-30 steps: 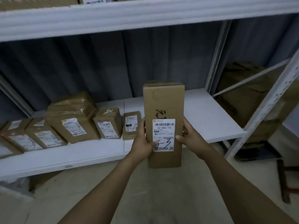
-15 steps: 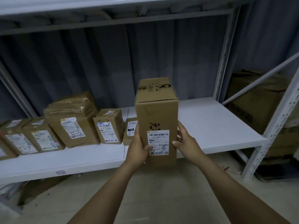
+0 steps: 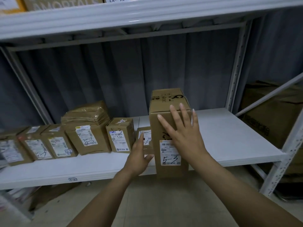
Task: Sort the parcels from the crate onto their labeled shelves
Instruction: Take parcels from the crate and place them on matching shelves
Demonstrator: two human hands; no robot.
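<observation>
Two spread grips meet the tall box [image 3: 168, 99] — your right grip [image 3: 185, 138] lies flat on its front face, fingers straight; your left grip [image 3: 139, 158] (fingers straight too) sits at its left side; the box stands upright at the white shelf's [image 3: 229, 136] front edge, just beside a small parcel [image 3: 146, 134].
</observation>
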